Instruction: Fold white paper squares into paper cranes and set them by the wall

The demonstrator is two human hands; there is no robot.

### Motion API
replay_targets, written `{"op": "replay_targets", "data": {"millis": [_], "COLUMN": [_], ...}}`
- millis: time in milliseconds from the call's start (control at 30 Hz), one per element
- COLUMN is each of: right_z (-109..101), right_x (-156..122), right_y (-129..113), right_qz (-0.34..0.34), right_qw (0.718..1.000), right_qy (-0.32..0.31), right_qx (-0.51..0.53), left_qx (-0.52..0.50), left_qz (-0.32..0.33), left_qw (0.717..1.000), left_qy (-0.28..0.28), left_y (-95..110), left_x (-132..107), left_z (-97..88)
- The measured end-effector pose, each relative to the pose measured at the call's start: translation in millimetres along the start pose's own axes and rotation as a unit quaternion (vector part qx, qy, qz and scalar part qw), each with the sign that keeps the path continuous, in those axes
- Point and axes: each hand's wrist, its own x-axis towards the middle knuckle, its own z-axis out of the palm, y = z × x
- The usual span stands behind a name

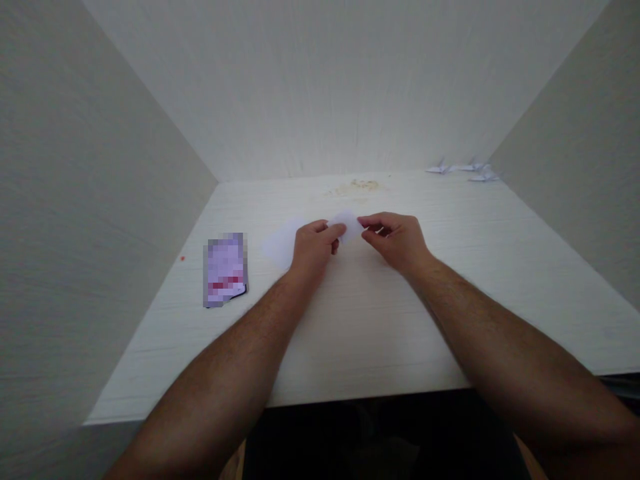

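A small piece of white paper is held above the middle of the table. My left hand is closed on its left side, thumb lying on top and fingers underneath. At the paper's right edge, my right hand has its thumb and forefinger closed about the corner. More white paper lies flat on the table, partly hidden behind my left hand.
A phone, its lit screen blurred out, lies left of my left forearm. Several folded white paper shapes stand at the back right corner. Walls enclose the white table on three sides. A brownish stain marks its back.
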Motion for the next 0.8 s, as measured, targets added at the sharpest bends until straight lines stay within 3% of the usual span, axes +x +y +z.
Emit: {"op": "replay_targets", "data": {"millis": [800], "right_z": [2.4], "right_x": [1.6], "right_y": [1.5], "right_qz": [0.021], "right_qw": [0.999], "right_qy": [0.016], "right_qx": [0.044], "left_qx": [0.003], "left_qz": [0.014], "left_qw": [1.0], "left_qy": [-0.021], "left_y": [-0.7], "left_x": [-0.3], "left_z": [-1.7]}}
